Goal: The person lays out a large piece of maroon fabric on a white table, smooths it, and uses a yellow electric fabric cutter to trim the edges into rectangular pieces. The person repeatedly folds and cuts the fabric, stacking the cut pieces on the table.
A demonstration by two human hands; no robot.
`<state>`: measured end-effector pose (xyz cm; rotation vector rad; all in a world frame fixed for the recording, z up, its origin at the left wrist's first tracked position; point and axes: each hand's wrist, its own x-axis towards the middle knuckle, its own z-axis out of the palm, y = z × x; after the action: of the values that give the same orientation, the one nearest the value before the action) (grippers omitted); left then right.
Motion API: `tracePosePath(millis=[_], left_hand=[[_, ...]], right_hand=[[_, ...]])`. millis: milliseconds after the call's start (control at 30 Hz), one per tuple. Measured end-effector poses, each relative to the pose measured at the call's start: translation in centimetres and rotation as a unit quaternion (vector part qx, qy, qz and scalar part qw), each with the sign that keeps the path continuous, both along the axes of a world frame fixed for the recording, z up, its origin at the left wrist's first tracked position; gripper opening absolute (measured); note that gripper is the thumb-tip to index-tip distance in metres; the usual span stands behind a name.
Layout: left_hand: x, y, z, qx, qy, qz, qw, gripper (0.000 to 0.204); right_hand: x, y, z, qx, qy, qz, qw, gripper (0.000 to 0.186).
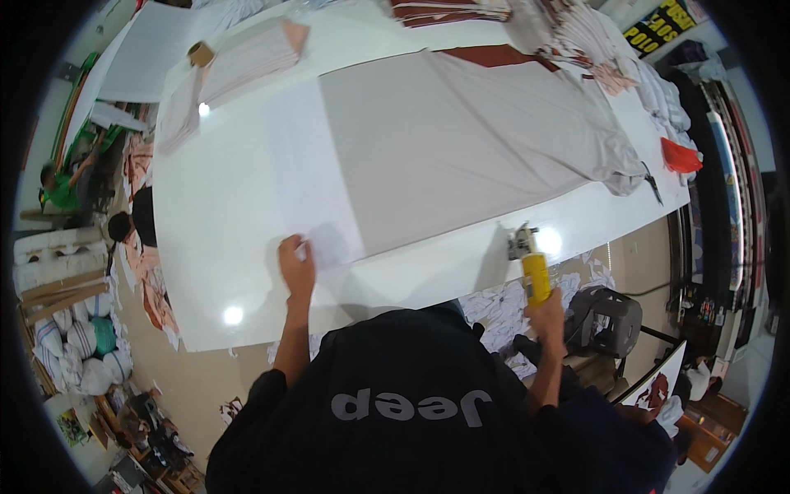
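A large piece of grey fabric (411,140) lies spread over the white table, wrinkled toward its right end. Along its left edge runs a thin pale white sheet (313,165); I cannot tell if it is paper or cloth. My left hand (296,267) is at the sheet's near left corner, fingers closed on its edge. In my right hand (545,313) is a yellow electric fabric cutter (535,276), gripped by its body. Its metal head (520,241) is over the table's near edge, apart from the grey fabric.
Folded pale fabric stacks (251,66) and a tape roll (200,54) sit at the far left. Dark red cloth (485,55) shows behind the grey piece. Scissors (652,185) lie at its right end. A grey chair (605,321) and scraps (494,317) are below the table.
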<state>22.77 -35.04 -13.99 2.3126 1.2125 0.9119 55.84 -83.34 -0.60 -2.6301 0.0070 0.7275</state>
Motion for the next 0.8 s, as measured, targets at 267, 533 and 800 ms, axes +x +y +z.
tracePosePath(millis=[267, 533, 800], left_hand=[[2.1, 1.5, 2.2, 0.003, 0.078, -0.235, 0.969, 0.039], [0.9, 1.8, 1.5, -0.010, 0.106, -0.285, 0.953, 0.049], [0.8, 1.9, 1.1, -0.004, 0.118, -0.285, 0.951, 0.050]], right_hand=[[-22.5, 16.1, -1.3, 0.119, 0.012, 0.122, 0.985, 0.088], [-27.3, 18.8, -1.4, 0.078, 0.003, 0.207, 0.975, 0.095], [-27.9, 18.4, -2.2, 0.061, -0.017, 0.191, 0.980, 0.097]])
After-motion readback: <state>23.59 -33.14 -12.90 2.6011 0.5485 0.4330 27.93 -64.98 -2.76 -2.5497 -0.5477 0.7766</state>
